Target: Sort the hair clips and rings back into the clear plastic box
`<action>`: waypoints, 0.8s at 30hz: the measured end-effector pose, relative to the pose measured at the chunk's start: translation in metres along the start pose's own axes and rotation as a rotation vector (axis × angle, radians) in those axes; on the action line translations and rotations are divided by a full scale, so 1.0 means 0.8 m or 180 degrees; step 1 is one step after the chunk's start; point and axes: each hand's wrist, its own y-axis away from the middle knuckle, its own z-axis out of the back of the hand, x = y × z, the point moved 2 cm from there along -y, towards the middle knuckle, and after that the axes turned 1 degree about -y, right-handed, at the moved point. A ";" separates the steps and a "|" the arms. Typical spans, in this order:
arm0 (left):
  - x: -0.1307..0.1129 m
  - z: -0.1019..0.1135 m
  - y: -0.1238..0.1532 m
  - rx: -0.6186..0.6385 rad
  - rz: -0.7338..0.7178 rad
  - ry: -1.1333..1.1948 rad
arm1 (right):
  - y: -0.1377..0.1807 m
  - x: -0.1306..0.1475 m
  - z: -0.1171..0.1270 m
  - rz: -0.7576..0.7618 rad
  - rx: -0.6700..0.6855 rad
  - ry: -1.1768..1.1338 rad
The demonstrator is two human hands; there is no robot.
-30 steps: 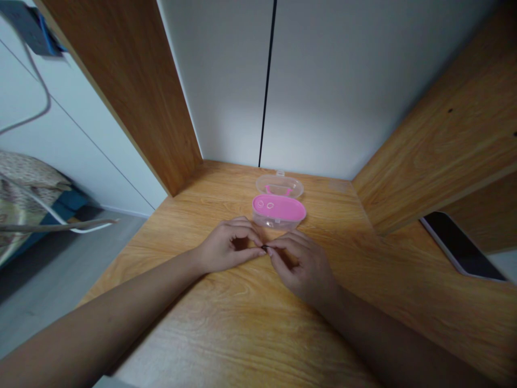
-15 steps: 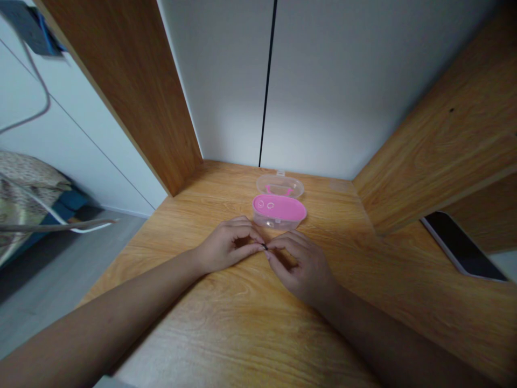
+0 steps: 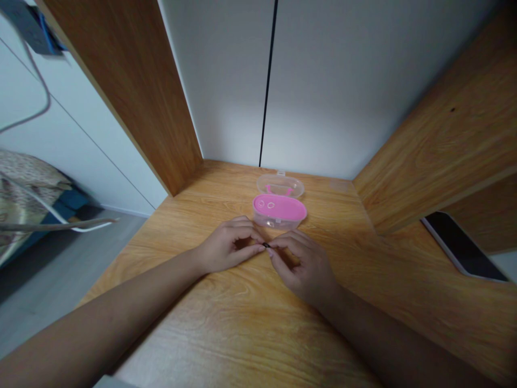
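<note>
My left hand [image 3: 228,245] and my right hand [image 3: 305,264] meet over the wooden desk, fingertips almost touching. Thumb and forefinger of each are pinched on one small black object [image 3: 266,245], too small and too covered for me to tell its kind. Just beyond my fingers stands an oval clear plastic case [image 3: 278,222] with a pink inner tray [image 3: 286,207]. On that tray lie two small ring-like shapes [image 3: 271,205]. The case's clear lid [image 3: 297,186], with a pink handle, is swung back behind it.
The desk [image 3: 226,334] runs back to a pale cabinet panel [image 3: 226,86]. Wooden boards rise at left [image 3: 133,91] and right [image 3: 436,134]. A phone [image 3: 462,245] leans at the right. Off the desk's left side are a metal rack rod [image 3: 56,227] and patterned fabric [image 3: 28,172].
My fingertips have drawn very slightly apart, with the right hand a touch further right, and more of the small black object shows between them. The case has stayed put.
</note>
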 end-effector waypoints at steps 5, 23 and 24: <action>-0.001 0.001 0.000 -0.0093 0.0017 -0.0074 | 0.000 -0.001 0.000 -0.0001 -0.0016 0.0050; -0.009 0.001 -0.002 -0.0126 -0.0141 0.0047 | 0.001 -0.001 -0.001 -0.0074 0.0136 0.0044; -0.009 0.001 -0.002 -0.0136 -0.0150 0.0030 | 0.000 -0.001 -0.001 -0.0088 0.0150 0.0049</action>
